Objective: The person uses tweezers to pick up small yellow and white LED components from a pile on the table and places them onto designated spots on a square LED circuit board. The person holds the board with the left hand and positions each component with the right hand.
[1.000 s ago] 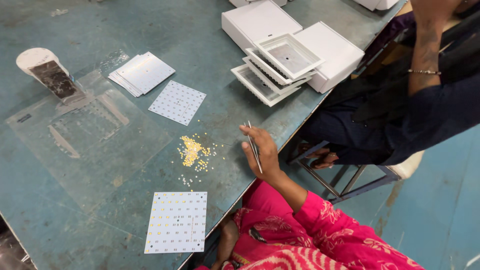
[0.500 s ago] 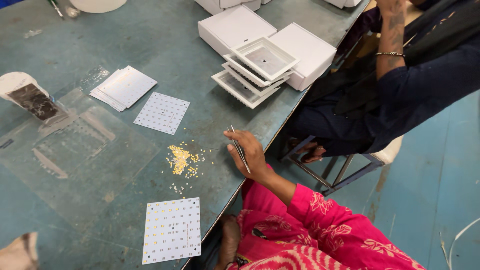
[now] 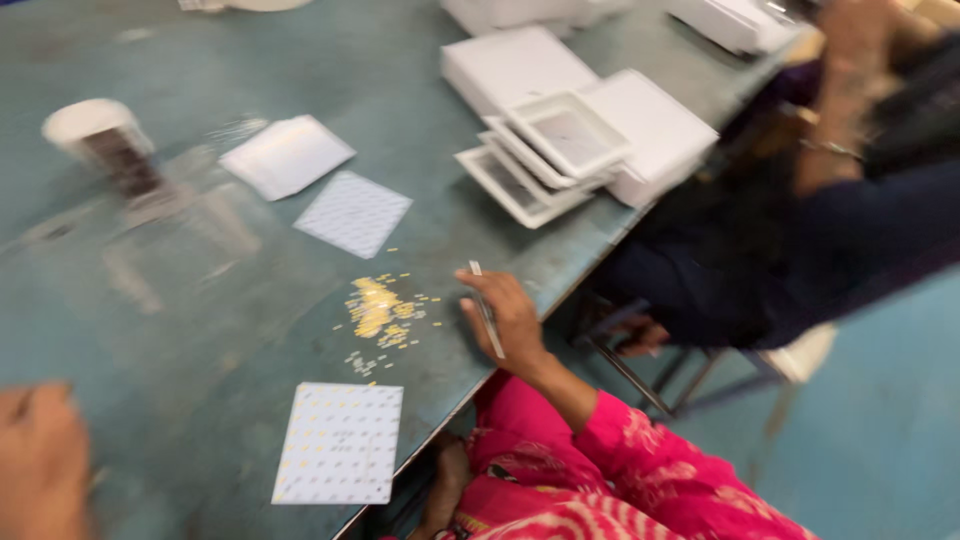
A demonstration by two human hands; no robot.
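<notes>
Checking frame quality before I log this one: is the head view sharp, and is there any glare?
Head view: motion blur smears the whole frame; the left hand is a soft blob, the right hand with its tweezers clearer; pale glare on the clear sheet.

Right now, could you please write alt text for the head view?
The right hand, in a pink sleeve, holds tweezers beside a pile of tiny yellow parts on a blue-green table. The blurred left hand is near a white dotted board.

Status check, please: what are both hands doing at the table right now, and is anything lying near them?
Right hand resting at table edge, slim tool held. Left hand blurred at lower left, grip unclear. Yellow bits piled beside right hand; white dotted board nearby.
</notes>
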